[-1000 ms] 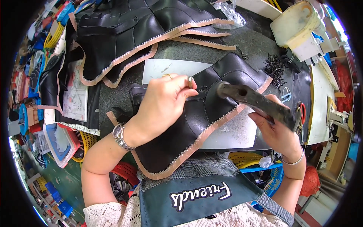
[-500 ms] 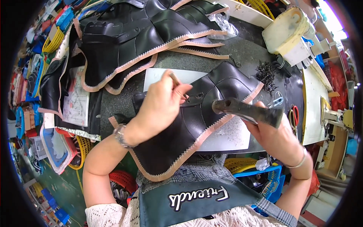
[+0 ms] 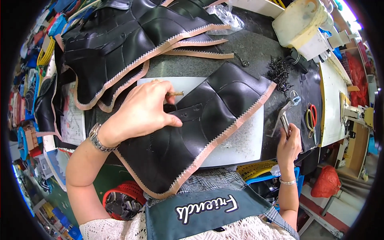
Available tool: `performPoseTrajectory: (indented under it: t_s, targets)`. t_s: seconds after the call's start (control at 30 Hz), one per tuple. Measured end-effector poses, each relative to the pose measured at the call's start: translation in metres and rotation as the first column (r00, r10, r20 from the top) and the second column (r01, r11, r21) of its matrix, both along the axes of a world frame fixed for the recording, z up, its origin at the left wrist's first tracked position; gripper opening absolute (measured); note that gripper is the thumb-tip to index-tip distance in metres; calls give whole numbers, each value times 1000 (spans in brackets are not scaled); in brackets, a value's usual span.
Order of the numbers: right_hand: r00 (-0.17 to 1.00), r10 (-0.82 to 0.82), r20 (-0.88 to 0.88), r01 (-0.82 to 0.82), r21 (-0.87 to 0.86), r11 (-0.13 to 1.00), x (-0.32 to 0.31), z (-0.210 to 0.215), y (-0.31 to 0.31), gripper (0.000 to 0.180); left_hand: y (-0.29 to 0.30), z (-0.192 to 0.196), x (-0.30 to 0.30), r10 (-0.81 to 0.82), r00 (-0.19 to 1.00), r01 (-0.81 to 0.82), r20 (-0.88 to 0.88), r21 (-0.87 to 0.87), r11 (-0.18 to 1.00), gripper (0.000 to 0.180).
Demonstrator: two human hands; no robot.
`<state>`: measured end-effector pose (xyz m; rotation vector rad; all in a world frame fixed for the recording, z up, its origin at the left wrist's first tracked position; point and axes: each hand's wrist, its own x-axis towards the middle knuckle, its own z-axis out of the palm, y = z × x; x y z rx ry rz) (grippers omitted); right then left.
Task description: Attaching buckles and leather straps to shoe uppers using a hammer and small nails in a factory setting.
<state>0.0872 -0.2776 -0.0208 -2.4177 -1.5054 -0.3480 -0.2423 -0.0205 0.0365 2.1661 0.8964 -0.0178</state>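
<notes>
A black leather shoe upper (image 3: 168, 160) with a pink zigzag-cut edge lies partly over a pale board (image 3: 244, 138) in front of me. My left hand (image 3: 144, 106) is over its left part. Its fingers are closed around a short brass-coloured punch (image 3: 176, 93), while the thumb presses near a narrow strap (image 3: 190, 113) with small holes. To the right, beyond the board, my right hand (image 3: 289, 146) grips the metal handle of a hammer (image 3: 284, 119). The hammer's head is blurred, close to light blue thread snips (image 3: 296, 100).
More black uppers (image 3: 132, 44) are piled at the back left. A heap of small black strips (image 3: 279, 74) sits right of the middle, with red-handled scissors (image 3: 311, 120) nearer. A stained white container (image 3: 300, 26) stands back right; a red basket (image 3: 124, 190) is below the table's front.
My right hand has swung the hammer from over the upper down to the right. My left hand has moved left and lowered onto the strap, the punch still held. The upper has shifted slightly left.
</notes>
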Motion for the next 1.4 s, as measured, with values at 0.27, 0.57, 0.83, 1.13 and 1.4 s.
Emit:
performPoseTrajectory:
  t_s: [0.27, 0.57, 0.83, 1.13, 1.4]
  targets:
    - [905, 370, -211, -323, 227, 919, 1, 51, 116, 17, 20, 22, -5, -88, 996, 53, -24, -627, 777, 30]
    - [600, 320, -733, -446, 26, 895, 18, 11, 232, 20, 1, 15, -28, 42, 991, 39, 128, -570, 821, 23]
    - [245, 738, -629, -727, 384, 569, -131, 72, 150, 24, -23, 11, -32, 345, 935, -199, 84, -682, 704, 17]
    - [115, 576, -809, -655, 374, 656, -154, 46, 136, 27, -37, 13, -35, 387, 914, -219, 124, -652, 726, 15]
    - [111, 391, -914, -646, 233, 727, -152, 52, 145, 26, -42, 11, -34, 350, 917, -190, 191, -563, 804, 17]
